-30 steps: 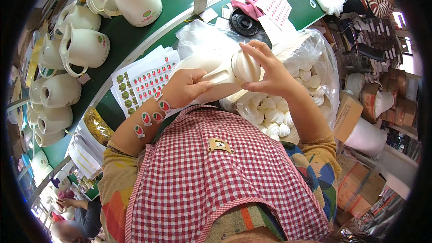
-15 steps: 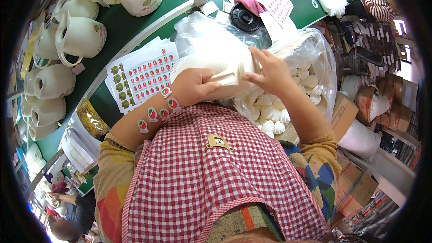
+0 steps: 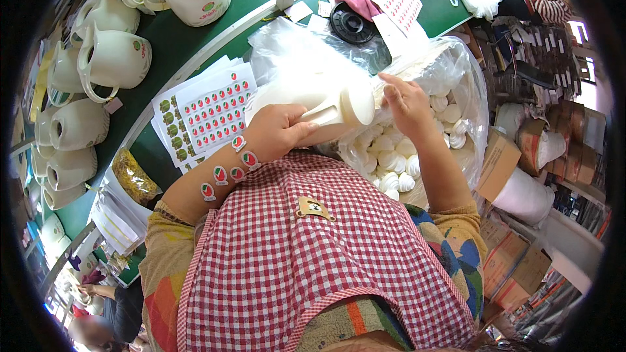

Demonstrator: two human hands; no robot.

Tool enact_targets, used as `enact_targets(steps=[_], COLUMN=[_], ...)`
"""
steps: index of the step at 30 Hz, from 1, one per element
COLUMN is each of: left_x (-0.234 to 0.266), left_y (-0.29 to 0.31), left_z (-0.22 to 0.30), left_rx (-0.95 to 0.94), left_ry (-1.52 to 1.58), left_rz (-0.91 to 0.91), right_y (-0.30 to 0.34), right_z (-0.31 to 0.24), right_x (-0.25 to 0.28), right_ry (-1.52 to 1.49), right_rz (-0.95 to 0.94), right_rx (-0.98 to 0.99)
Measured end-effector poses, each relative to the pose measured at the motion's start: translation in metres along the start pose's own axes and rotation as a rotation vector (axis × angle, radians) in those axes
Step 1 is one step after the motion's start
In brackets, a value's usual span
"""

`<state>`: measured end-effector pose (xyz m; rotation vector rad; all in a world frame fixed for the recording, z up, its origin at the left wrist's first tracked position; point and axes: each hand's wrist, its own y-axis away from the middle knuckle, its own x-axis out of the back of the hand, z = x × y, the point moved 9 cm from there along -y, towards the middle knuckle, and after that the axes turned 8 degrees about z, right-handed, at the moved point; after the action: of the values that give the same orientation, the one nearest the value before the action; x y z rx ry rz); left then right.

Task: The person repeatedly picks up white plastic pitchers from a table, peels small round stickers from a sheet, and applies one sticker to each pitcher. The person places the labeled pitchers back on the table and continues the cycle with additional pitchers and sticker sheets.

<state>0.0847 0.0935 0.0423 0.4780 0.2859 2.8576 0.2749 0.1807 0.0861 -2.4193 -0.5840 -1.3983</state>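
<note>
The white jug (image 3: pixel 287 95), apparently capped, is gripped by the left hand (image 3: pixel 277 129); the right hand (image 3: pixel 409 107) is released; forearm stickers (image 3: pixel 220 174) remain unapplied.

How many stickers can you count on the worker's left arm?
5 stickers: two at the wrist, two just behind them, one nearest the sleeve. Others may be hidden underneath.

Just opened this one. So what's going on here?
A person in a checked apron has the left hand closed on the handle of a cream jug, tilted in front of them. The right hand is just off the jug's right end, beside a clear plastic bag of swirled cream pieces. Fruit stickers dot the left forearm, with sticker sheets nearby. More jugs stand on the green table to the left.
</note>
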Motion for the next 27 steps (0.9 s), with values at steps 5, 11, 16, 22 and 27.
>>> enact_targets(steps=[5,11,16,22,27], left_x=[-0.002,0.001,-0.002,-0.002,0.003], left_y=[0.002,-0.001,-0.001,0.001,-0.003], left_z=[0.000,-0.003,0.000,0.000,-0.010], left_rx=[0.006,0.007,-0.010,-0.021,0.044], left_ry=[-0.024,0.051,-0.002,0.007,0.124], left_rz=[-0.042,0.024,-0.021,0.010,-0.033], right_y=[0.017,-0.007,-0.015,-0.008,-0.011], right_z=[0.021,-0.052,-0.046,-0.041,-0.057], right_x=[-0.010,-0.007,-0.008,-0.015,-0.023], right_ry=[-0.356,-0.122,0.177,-0.018,0.061], right_rz=[-0.345,-0.162,-0.156,-0.051,-0.076], right_rx=[-0.532,0.206,0.250,0.145,0.461])
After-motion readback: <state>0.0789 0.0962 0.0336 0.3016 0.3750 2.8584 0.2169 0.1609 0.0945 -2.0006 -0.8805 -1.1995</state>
